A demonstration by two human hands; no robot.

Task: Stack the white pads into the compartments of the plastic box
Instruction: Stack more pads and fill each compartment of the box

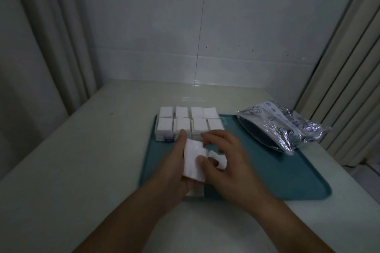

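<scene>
A clear plastic box [164,138] with a blue latch stands at the far left of a teal tray [277,170]. White pads fill its two rows of compartments [189,121]. My left hand [174,172] holds a stack of white pads [193,160] just in front of the box. My right hand [230,162] pinches the right side of that stack, with part of a pad [221,159] between its fingers. Another pad [195,192] lies on the tray under my left hand, mostly hidden.
A crinkled clear plastic bag [283,127] lies on the tray's far right corner. The tray rests on a pale table [82,160] against a tiled wall. A curtain hangs at the left and vertical slats stand at the right.
</scene>
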